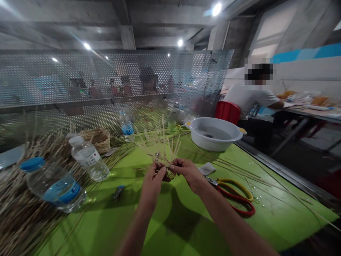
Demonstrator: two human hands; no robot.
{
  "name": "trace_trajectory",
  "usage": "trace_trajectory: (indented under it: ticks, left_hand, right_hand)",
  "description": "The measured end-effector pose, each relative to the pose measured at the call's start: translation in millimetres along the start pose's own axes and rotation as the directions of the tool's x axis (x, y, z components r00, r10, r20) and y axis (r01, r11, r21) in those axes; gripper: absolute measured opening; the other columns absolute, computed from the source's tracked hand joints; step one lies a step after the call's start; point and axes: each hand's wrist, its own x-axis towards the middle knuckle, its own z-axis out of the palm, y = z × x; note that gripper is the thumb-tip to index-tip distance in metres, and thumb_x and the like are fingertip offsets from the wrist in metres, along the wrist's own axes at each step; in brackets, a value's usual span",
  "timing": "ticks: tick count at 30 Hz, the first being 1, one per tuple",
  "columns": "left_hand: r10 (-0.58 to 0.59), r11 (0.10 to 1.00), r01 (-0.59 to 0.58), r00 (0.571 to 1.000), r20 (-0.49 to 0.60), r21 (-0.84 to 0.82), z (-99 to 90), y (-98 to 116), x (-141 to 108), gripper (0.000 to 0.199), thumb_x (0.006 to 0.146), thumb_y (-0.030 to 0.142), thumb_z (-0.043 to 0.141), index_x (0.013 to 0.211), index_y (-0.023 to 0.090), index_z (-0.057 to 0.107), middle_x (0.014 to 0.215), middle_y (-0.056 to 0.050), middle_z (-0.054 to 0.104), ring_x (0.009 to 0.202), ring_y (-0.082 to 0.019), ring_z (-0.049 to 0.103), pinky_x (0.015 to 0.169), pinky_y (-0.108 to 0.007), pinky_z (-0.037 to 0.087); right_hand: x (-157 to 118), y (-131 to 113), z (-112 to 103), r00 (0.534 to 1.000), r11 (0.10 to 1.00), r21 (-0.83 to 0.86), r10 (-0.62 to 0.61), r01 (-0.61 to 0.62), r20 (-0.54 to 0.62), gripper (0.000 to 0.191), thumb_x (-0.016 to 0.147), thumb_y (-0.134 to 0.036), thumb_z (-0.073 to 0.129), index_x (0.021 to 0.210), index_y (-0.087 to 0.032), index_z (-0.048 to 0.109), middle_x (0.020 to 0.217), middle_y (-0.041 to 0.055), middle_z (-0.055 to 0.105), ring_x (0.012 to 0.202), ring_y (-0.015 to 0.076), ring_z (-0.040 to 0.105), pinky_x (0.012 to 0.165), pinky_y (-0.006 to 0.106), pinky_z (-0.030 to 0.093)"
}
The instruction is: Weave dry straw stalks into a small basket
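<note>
A small, partly woven straw basket is held above the green table, its loose stakes fanning upward and away from me. My left hand grips its left side, thumb pressed on the weave. On the right side, the fingers of my right hand pinch at the rim around a strand. A small shiny clip appears among the stakes just above my left hand. My fingers hide part of the woven body. To the right of my right hand lie scissors with one yellow and one red handle.
A white basin with water stands at the back right. On the left are several plastic bottles, a finished-looking woven basket and heaped straw. A metal clip lies on the green table. Behind stands a perforated screen; a person sits at right.
</note>
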Motion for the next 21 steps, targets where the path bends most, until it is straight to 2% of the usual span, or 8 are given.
trace_trajectory:
  ticks: [6, 12, 17, 21]
  left_hand:
    - [0.025, 1.0, -0.025, 1.0, 0.008, -0.001, 1.1, -4, 2, 0.027, 0.074, 0.043, 0.067, 0.081, 0.017, 0.062, 0.07, 0.001, 0.061, 0.059, -0.013, 0.06, 0.058, -0.025, 0.051]
    - [0.011, 0.999, -0.011, 1.0, 0.014, -0.036, 1.3, -7, 5, 0.03, 0.076, 0.045, 0.064, 0.084, 0.016, 0.064, 0.074, -0.001, 0.065, 0.061, -0.014, 0.06, 0.059, -0.026, 0.053]
    - [0.025, 0.999, -0.025, 1.0, 0.007, -0.038, 0.0, -12, 7, 0.028, 0.077, 0.044, 0.063, 0.08, 0.016, 0.063, 0.07, -0.001, 0.063, 0.059, -0.015, 0.059, 0.057, -0.026, 0.052]
    - [0.039, 0.999, -0.039, 0.999, -0.009, -0.009, -1.3, -16, 9, 0.027, 0.077, 0.044, 0.063, 0.08, 0.017, 0.063, 0.069, 0.0, 0.063, 0.057, -0.015, 0.059, 0.055, -0.026, 0.051]
  right_hand:
    - [1, -1, -2, 0.999, 1.0, -0.017, 0.0, 0.001, 0.036, 0.033, 0.058, -0.042, 0.085, 0.058, -0.019, 0.063, 0.056, -0.003, 0.055, 0.058, 0.0126, 0.044, 0.061, 0.027, 0.031]
    - [1, -2, -3, 0.999, 1.0, -0.027, 0.002, -0.001, 0.05, 0.034, 0.057, -0.042, 0.085, 0.058, -0.018, 0.061, 0.056, -0.0035, 0.054, 0.058, 0.0124, 0.043, 0.061, 0.027, 0.03]
    - [-1, -4, 0, 0.999, 0.999, -0.035, -0.013, 0.014, 0.045, 0.031, 0.059, -0.04, 0.084, 0.06, -0.018, 0.061, 0.057, -0.0039, 0.052, 0.058, 0.012, 0.041, 0.059, 0.027, 0.029]
    - [-3, -7, 2, 0.998, 1.0, -0.003, -0.02, 0.02, 0.055, 0.026, 0.062, -0.038, 0.081, 0.066, -0.018, 0.064, 0.063, -0.0021, 0.056, 0.062, 0.0133, 0.045, 0.063, 0.027, 0.032]
